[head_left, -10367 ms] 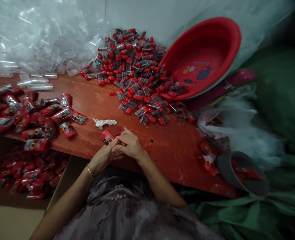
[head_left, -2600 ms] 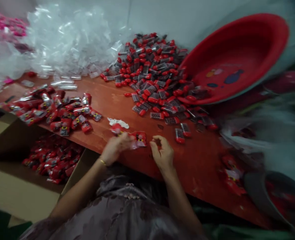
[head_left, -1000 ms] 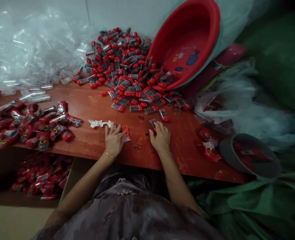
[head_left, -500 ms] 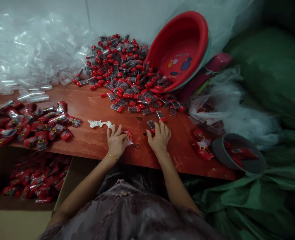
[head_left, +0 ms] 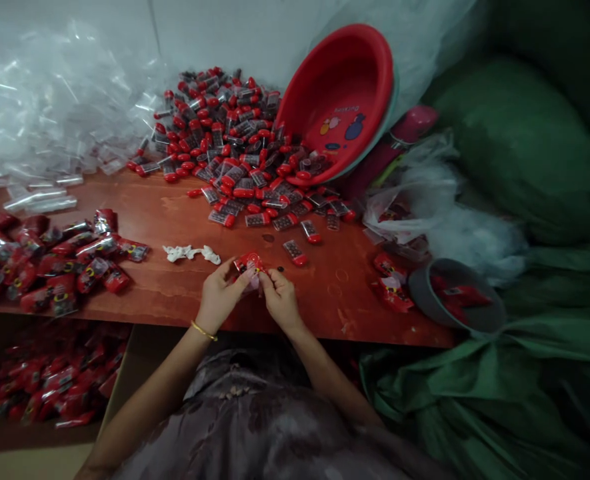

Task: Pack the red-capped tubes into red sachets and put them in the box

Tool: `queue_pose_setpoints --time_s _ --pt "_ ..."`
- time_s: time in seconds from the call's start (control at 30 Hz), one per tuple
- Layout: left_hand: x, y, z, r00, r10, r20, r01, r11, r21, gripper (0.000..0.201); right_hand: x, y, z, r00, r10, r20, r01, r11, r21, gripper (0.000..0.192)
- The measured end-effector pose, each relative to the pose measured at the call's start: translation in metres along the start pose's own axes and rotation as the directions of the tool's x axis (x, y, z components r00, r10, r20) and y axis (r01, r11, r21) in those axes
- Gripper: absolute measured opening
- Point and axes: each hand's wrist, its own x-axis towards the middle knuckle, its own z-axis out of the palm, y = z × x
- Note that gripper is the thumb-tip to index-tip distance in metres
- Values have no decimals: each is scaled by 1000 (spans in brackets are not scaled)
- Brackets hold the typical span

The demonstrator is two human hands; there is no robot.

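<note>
My left hand (head_left: 217, 293) is closed on a small red printed plastic wrapper (head_left: 248, 261), its thumb lying across the front. My right hand (head_left: 281, 300) pinches the right edge of the same wrapper, just above the table's front part. Beyond the hands, two small clear containers with red caps lie on the wood; one red-capped container (head_left: 295, 253) is nearest my right hand. To the left of the wrapper rests a crumpled white strip (head_left: 191, 253). Whatever the wrapper has inside is hidden by my fingers.
A heap of red-capped containers (head_left: 229, 147) spills from a tilted red basin (head_left: 325, 87). Filled red packets (head_left: 95, 257) lie at left, above a cardboard box (head_left: 119, 373) of more. Clear plastic sleeves (head_left: 65, 100) pile behind. A grey bowl (head_left: 415, 293) stands at right.
My right hand has moved left from beside the loose containers to the wrapper and pinches it. My left hand has raised the wrapper from the table. The view has shifted slightly.
</note>
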Motion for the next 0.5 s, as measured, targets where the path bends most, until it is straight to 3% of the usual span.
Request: queue_pose_setpoints --time_s 0.07,0.13,0.27,0.33,0.43,0.5 --pt "-1 2 1 973 -203 110 223 949 -225 47 1 -3 -5 999 -53 8 53 998 -44 33" --pt "-1 4 2 943 -312 118 333 886 -323 48 0 -6 -7 994 -94 57 97 994 -48 31" --pt "1 8 2 946 -314 77 320 878 -355 48 4 -7 -15 980 -127 153 137 989 -56 28" --pt "3 9 1 959 -280 46 278 894 -351 44 14 -2 -28 972 -185 145 208 964 -165 25" --pt "7 8 -1 958 -287 -5 267 897 -351 41 42 13 -60 949 -292 117 309 799 -516 27" --pt "9 7 -1 948 -319 -8 296 888 -353 43 63 25 -84 938 -266 222 344 629 -697 40"
